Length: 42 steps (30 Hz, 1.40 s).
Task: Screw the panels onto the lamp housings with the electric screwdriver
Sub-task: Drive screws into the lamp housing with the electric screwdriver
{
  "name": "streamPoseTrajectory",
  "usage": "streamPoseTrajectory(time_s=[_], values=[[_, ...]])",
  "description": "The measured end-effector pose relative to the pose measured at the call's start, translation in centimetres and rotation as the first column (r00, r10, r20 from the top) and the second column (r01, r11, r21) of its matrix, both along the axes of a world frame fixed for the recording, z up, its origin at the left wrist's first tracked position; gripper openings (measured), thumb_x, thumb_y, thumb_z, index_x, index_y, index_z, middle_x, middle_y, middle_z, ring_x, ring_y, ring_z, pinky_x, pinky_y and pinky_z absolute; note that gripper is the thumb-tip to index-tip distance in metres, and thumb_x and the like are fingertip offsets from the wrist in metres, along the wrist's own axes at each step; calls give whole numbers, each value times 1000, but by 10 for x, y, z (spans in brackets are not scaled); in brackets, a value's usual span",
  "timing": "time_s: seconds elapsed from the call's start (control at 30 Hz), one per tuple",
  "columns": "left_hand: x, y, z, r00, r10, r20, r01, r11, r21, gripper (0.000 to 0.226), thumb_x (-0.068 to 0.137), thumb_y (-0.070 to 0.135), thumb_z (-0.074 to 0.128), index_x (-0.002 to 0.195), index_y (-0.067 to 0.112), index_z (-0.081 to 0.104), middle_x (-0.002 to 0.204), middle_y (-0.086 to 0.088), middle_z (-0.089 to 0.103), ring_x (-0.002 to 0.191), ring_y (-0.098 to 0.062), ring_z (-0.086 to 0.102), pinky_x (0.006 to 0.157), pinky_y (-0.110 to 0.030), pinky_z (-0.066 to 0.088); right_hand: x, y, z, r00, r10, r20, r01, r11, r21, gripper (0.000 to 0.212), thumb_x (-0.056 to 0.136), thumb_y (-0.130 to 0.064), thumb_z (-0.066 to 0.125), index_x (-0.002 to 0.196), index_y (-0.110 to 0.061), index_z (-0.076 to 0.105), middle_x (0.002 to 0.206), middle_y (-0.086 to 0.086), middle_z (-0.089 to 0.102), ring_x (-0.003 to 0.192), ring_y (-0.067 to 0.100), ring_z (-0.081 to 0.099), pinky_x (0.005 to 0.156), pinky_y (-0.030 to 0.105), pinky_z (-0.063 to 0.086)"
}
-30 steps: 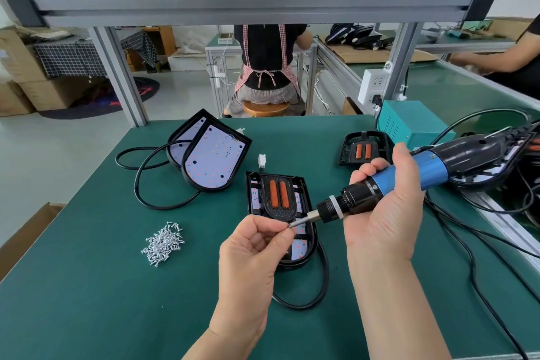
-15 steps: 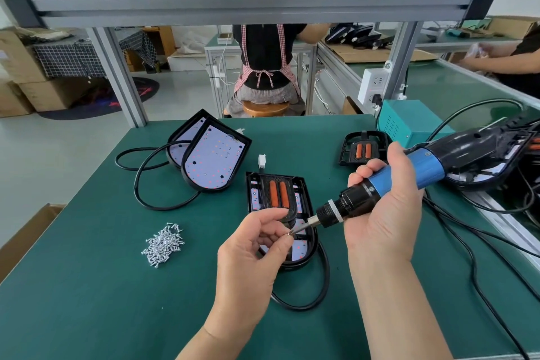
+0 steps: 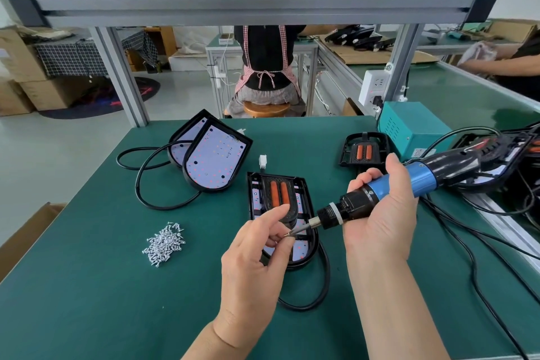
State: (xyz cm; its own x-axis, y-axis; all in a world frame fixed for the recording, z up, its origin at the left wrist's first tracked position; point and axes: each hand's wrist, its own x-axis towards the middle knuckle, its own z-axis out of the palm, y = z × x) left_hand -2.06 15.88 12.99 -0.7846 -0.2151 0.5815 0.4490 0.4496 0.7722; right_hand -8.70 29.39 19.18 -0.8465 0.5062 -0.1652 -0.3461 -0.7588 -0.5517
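In right hand (image 3: 382, 222), electric screwdriver (image 3: 362, 203), tip down-left.

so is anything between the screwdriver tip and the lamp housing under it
Yes. The left hand sits between them: its fingers pinch what looks like a screw at the tip of the electric screwdriver, held by the right hand, above the lower half of the lamp housing. Nothing else is in the way.
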Motion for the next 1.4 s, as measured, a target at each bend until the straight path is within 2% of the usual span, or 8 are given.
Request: streamPoseTrajectory(time_s=[0.43, 0.67, 0.8, 0.9, 1.0, 1.07, 1.13, 1.4], values=[[-4, -2, -6, 992, -48, 118, 30, 988, 151, 56, 83, -8, 73, 108, 42, 68, 84, 12, 73, 72, -12, 60, 73, -13, 49, -4, 1, -4, 1000, 14, -12, -14, 999, 44, 16, 91, -20, 73, 100, -20, 59, 68, -3, 58, 59, 11, 55, 56, 23, 49], [-4, -1, -9, 991, -50, 128, 33, 991, 129, 61, 82, -8, 74, 109, 45, 65, 83, 14, 71, 75, -10, 61, 74, -9, 47, -5, -2, -2, 1000, 1, -29, 2, 994, 111, 13, 92, -21, 71, 99, -21, 60, 67, -3, 57, 58, 11, 55, 56, 23, 48], [-5, -4, -7, 988, 7, 151, -12, 999, 33, 54, 80, 6, 80, 118, 41, 65, 94, 21, 71, 93, -6, 64, 87, -11, 45, -9, 1, 1, 998, -7, -65, 15, 992, 126, 16, 92, -20, 71, 103, -20, 59, 71, -3, 57, 60, 12, 55, 56, 24, 49], [-10, -14, -4, 988, 103, 118, -104, 995, -4, 35, 82, 35, 68, 117, 36, 66, 101, 21, 69, 104, -5, 60, 88, -12, 42, -17, 7, 3, 995, -19, -97, 35, 985, 166, 19, 90, -20, 71, 103, -18, 57, 70, -1, 56, 59, 13, 55, 56, 25, 48], [-35, -31, -1, 917, 191, 351, -221, 974, 48, 34, 88, 46, 64, 120, 36, 58, 109, 18, 55, 102, -2, 56, 83, -24, 46, -27, 12, 4, 991, -25, -130, 57, 967, 248, 18, 91, -18, 71, 99, -18, 55, 71, 2, 54, 57, 15, 53, 55, 26, 47], [-55, -40, 0, 789, 137, 598, -192, 981, 29, 61, 85, 54, 68, 136, 28, 48, 106, 12, 55, 101, -9, 56, 86, -32, 44, -33, 13, 3, 988, -25, -149, 72, 945, 320, 17, 90, -19, 71, 96, -18, 54, 69, 2, 53, 56, 16, 52, 53, 28, 46], [-70, -44, 0, 696, 58, 716, -110, 994, 26, 79, 78, 59, 73, 142, 23, 41, 108, 8, 60, 106, -17, 58, 91, -36, 45, -38, 9, 0, 988, -4, -154, 66, 914, 400, 16, 91, -20, 70, 95, -18, 54, 65, 0, 55, 54, 16, 53, 52, 28, 46], [-74, -49, -12, 659, -107, 745, -7, 989, 148, 75, 53, 55, 78, 119, 33, 50, 106, 11, 72, 100, -13, 69, 96, -42, 53, -47, -6, -15, 989, 108, -105, -38, 854, 519, 20, 89, -24, 71, 98, -17, 55, 59, 0, 57, 48, 16, 52, 48, 25, 45]])
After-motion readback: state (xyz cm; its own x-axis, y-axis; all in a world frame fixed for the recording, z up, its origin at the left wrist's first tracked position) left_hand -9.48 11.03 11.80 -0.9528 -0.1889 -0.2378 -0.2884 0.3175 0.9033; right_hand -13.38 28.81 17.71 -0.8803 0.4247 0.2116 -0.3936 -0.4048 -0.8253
